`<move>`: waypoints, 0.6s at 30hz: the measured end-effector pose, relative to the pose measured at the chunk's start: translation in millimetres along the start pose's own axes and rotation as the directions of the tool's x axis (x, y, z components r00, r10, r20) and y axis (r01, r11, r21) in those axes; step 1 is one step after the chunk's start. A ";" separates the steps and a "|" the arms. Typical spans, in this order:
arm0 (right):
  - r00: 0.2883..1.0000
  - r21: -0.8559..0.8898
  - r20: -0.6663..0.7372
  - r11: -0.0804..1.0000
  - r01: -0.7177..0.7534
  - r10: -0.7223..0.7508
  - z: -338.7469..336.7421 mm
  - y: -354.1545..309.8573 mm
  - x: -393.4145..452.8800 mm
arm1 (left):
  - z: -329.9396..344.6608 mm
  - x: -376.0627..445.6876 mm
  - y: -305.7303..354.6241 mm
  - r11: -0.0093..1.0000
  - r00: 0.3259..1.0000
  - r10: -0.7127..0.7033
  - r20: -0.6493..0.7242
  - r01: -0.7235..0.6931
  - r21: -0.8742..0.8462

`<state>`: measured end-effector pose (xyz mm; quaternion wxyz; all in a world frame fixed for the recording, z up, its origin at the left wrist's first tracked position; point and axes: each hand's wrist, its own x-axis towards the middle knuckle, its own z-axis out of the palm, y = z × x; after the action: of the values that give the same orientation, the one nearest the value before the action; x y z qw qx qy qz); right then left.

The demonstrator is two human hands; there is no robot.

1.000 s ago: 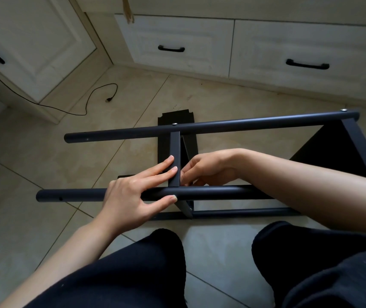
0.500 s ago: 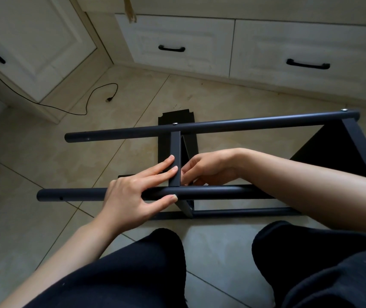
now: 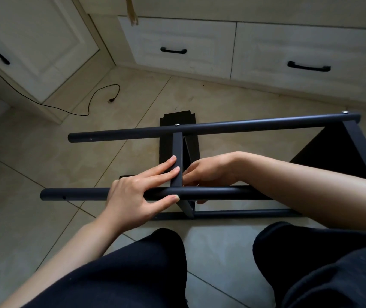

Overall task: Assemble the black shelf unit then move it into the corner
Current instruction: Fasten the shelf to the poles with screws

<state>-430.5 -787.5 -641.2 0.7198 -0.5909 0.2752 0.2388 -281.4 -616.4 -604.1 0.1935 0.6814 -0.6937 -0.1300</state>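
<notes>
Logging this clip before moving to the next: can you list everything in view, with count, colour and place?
shelf unit: 1, black, lying on its side on the floor, centre
loose shelf panel: 1, black, flat on the floor behind the frame
cable: 1, black, on the floor, upper left
drawers: 2, white with black handles, along the top
cabinet door: 1, white, upper left
floor: beige tiles
legs: 2, black trousers, bottom
left hand: 1, fingers straight on crossbar and near tube
right hand: 1, behind near tube; grip unclear
</notes>
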 end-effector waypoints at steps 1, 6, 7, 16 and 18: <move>1.000 -0.011 -0.005 1.000 0.013 -0.013 0.9 0.3 0.4 | 0.0 0.0 0.0 1.000 1.000 0.001 0.002 -0.001 -0.001; 0.981 -0.146 -0.121 0.980 0.136 -0.155 6.4 -1.7 -3.3 | -0.8 1.6 1.0 1.000 1.000 -0.009 0.014 0.009 0.012; 0.971 -0.239 -0.161 0.961 0.138 -0.180 7.6 -3.5 -6.0 | -1.1 2.0 1.3 1.000 1.000 -0.014 0.014 0.014 0.016; 0.821 -0.727 -0.378 0.687 0.023 -0.428 37.6 -8.9 -51.1 | -1.1 0.9 6.5 0.993 0.995 -0.085 0.056 0.080 0.088; 0.810 -0.750 -0.398 0.662 -0.017 -0.431 43.7 -4.7 -66.2 | 0.9 0.4 11.1 0.989 0.992 -0.097 0.083 0.087 0.122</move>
<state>-471.1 -746.7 -586.3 0.3413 -0.8957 0.2783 0.0610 -291.8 -616.5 -599.9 0.1156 0.7167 -0.6758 -0.1276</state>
